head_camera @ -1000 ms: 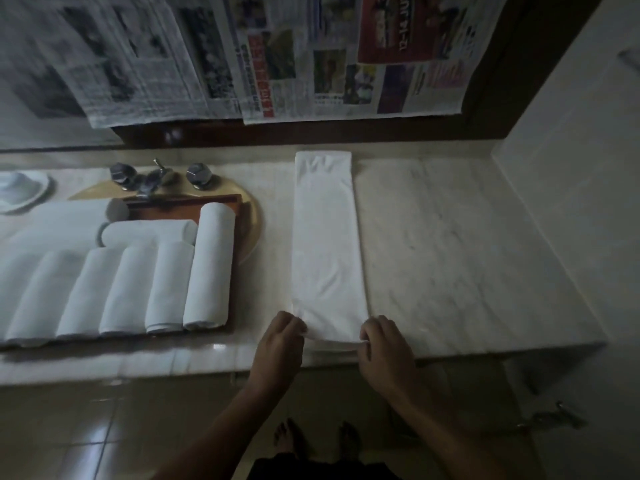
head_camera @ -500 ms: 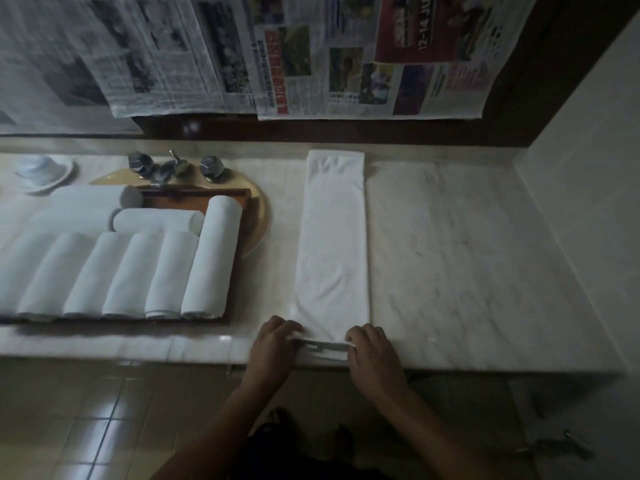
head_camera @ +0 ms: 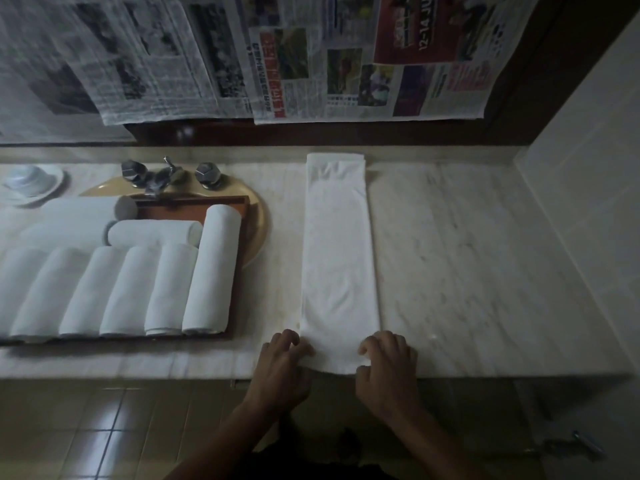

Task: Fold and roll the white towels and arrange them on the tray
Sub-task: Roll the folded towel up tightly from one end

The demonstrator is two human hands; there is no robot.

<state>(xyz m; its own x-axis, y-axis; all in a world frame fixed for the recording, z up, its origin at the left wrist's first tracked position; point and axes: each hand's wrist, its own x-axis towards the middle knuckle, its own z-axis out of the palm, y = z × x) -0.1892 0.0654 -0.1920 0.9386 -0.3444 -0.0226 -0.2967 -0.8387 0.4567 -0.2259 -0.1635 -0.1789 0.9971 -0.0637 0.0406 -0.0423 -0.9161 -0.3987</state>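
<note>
My left hand (head_camera: 282, 367) and right hand (head_camera: 388, 363) sit at the front edge of the marble counter (head_camera: 485, 271), one at each near corner of the folded towel (head_camera: 339, 258). Both hands have their fingers curled and pinching the near end of the cloth, which bulges up a little between them as the start of a roll; I'd call both clenched on the towel's near hem, thumbs underneath where I cannot see them

The towel is a long narrow white strip lying flat on the counter, to the right of the sink. Its long axis runs straight away from me, near end at the counter's front edge under my fingers, far end reaching almost to the back ledge below the newspaper sheets (head_camera: 311, 64) hung on the wall

To my left the wooden tray (head_camera: 194, 206) rests across the sink basin (head_camera: 258, 220). It holds rolled white towels (head_camera: 162, 292): a near row lying side by side, touching, their long axes pointing away from me with a slight lean to the right, the rightmost one longer and reaching furthest back. Behind that row two more rolls lie crosswise, long axes running left to right. The tray's far right corner shows bare wood

Beyond the tray stands the tap (head_camera: 162, 174) with its two knobs, and at far left a small white dish (head_camera: 31, 183)
</note>
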